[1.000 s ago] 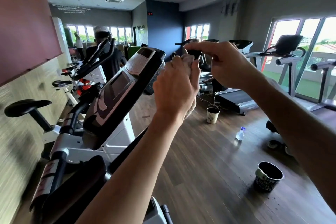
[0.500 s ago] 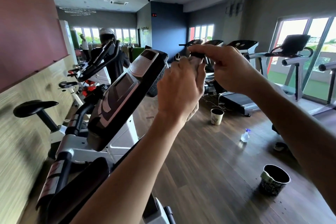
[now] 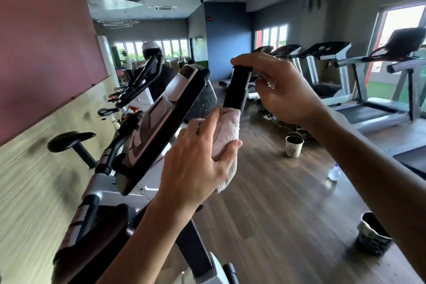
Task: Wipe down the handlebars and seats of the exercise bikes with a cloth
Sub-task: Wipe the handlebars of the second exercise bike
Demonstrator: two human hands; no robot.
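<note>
Left hand (image 3: 196, 166): fingers and thumb wrapped round a pale pink terry cloth (image 3: 227, 136), which is bunched about the lower part of a black handlebar grip (image 3: 237, 89); a loose end of cloth hangs below the palm

Right hand (image 3: 285, 90): forefinger and thumb pinch the top end of the same grip; remaining fingers curled loosely beside it, holding nothing

Handlebar grip: upright, slightly tilted, bare black length showing between the two hands

Exercise bike console (image 3: 159, 120): dark slanted panel just left of the cloth, on the nearest bike; a grey speckled rounded part sits behind its upper edge

Bike saddle (image 3: 70, 139): black, on a post, by the wood-panelled wall at left

Further bikes: in a row behind, a person in dark clothing (image 3: 159, 76) standing among them

Treadmills (image 3: 359, 90): lined along the windows at right

Floor items, on wood planks: paper cup (image 3: 294, 146), small spray bottle (image 3: 334, 172), dark patterned cup (image 3: 373, 235) nearest the camera
</note>
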